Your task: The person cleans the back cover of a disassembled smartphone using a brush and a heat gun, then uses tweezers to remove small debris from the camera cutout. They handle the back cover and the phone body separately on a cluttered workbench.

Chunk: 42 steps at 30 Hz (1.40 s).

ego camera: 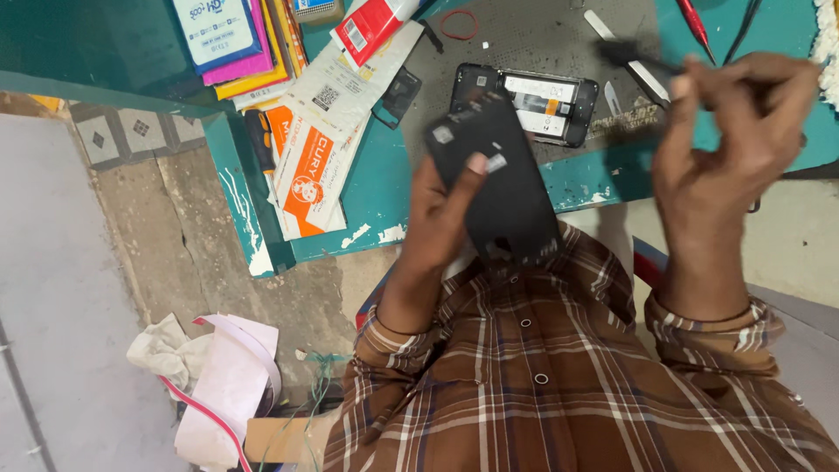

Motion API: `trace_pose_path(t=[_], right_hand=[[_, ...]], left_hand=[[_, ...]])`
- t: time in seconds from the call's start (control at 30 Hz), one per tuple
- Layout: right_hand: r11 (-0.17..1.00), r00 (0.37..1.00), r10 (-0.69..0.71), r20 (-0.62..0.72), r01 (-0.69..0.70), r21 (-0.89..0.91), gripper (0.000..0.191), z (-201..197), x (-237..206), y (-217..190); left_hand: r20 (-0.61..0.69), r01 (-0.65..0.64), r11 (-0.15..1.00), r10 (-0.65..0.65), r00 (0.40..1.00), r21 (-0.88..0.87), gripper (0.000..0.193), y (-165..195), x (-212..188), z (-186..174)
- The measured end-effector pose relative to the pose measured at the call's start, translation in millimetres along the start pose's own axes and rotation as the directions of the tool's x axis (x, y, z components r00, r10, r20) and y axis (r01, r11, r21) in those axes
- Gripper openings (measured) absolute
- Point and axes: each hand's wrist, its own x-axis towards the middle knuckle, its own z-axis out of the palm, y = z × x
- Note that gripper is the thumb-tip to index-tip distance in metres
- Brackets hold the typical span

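Between two hands: left hand (437, 214) grips one black phone panel (502, 188); right hand (738, 131) pinches one thin tool (634, 57); one opened phone (533, 105) beyond.

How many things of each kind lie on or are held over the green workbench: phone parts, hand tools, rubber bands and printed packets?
Phone parts: 2, the black panel in the left hand and the opened phone body on the grey mat.
Hand tools: at least 4, by the right hand.
Rubber bands: 1, the red band.
Printed packets: several, overlapping; number unclear.
Total counted: 7.
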Motion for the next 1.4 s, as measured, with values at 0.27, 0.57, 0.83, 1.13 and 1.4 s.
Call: trace_pose_path(t=[0.27, 0.57, 0.83, 1.13, 1.4], right_hand=[[0.709, 0.908, 0.188, 0.374, -0.389, 0.588, 0.011, 2.9, -19.8, -11.0], [0.426, 0.776, 0.218, 0.592, -0.622, 0.658, 0.027, 19.2, -42.2, -23.0], [0.464, 0.866, 0.312, 0.391, -0.498, 0.733, 0.019, 17.2, -17.7, 10.1], [0.82, 0.722, 0.197, 0.663, -0.492, 0.293, 0.015, 16.3, 22.1, -8.8], [0.699, 0.934, 0.185, 0.306, -0.344, 0.626, 0.017, 13.2, 14.1, 4.7]], left_hand=[[-0.347, -0.383, 0.882, 0.28, 0.895, -0.274, 0.029, -12.2, 17.5, 3.9], [-0.461, -0.449, 0.888, 0.358, 0.812, -0.101, 0.027, -37.4, 13.5, 8.4], [0.173, -0.085, 0.844, 0.206, 0.963, -0.53, 0.081, -47.6, -9.4, -34.0], [0.652, 0.695, 0.556, -0.322, 0.687, -0.457, 0.102, -43.1, -8.4, -0.8], [0.551, 0.51, 0.63, -0.151, 0.821, -0.586, 0.084, -34.3, -5.9, 9.9]])
